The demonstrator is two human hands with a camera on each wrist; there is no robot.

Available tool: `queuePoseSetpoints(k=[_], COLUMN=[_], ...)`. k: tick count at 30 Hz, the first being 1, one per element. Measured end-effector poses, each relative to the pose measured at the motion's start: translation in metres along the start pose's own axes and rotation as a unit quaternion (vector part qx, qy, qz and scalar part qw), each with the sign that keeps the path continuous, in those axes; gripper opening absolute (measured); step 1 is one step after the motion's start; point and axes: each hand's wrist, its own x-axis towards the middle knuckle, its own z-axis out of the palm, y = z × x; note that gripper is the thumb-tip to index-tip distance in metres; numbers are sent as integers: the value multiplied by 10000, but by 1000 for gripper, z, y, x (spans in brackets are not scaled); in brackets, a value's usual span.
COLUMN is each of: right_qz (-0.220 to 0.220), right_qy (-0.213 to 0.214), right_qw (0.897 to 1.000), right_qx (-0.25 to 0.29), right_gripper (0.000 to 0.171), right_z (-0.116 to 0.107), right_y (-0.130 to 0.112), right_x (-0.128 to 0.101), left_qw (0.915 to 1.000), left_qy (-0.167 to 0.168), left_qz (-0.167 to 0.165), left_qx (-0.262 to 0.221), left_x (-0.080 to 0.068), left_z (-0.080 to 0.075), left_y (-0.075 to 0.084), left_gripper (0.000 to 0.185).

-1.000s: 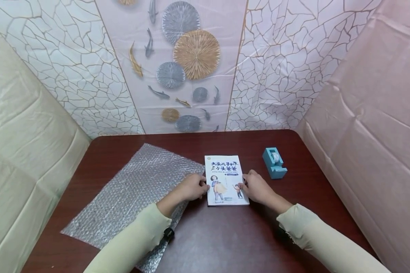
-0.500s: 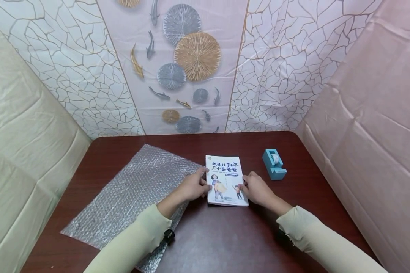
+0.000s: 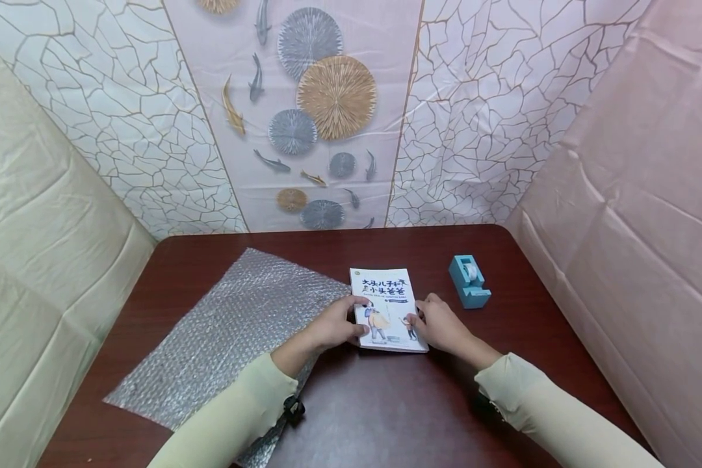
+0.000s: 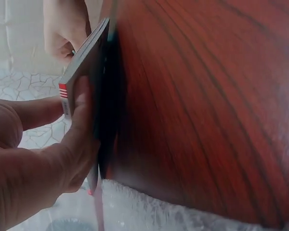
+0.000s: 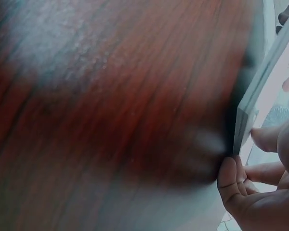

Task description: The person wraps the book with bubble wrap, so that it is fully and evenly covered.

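- While your left hand pinches the book by its left edge, thumb now curled onto the cover (it lay beside it 1 second ago), the book lifts slightly off the table.
- Your right hand pinches the right edge.
- Bubble wrap lies just left.

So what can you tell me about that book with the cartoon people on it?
The book is a thin paperback with a white cover, dark Chinese letters and two cartoon figures. It sits on the dark red table, next to the bubble wrap. The left hand grips its left edge and the right hand its right edge, lifting it slightly.
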Motion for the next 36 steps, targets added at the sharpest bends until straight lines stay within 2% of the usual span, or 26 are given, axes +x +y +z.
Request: queuePoseSetpoints(k=[5,11,15,23,30,36], right_qz=[-93,205,383,305,326,393], right_qy=[237,381,311,114,-105,-109], right_qw=[9996,9963,9927,9911,9874,9854], right_qx=[127,745,1105,1291,1544,1654], right_gripper=[34,50,50,53,59,60], right_z=[-2,-8,-10,-11,-11,-11], right_y=[-1,-1,2,5,5,2], right_x=[0,1,3,4,5,3], left_qw=[9937,9869,9860,9860,9880,9895], left_qy=[-13,46,-9,37,231,271], left_qz=[-327,-482,-485,-636,-561,-495], left_qx=[-1068,-1537,-1593,-1541,-1423,-1331], left_x=[2,3,2,-1,0,-1], left_z=[-1,-3,-5,-6,-6,-8], left_y=[-2,-2,-2,-1,-5,-6], left_gripper=[65,68,69,84,87,90])
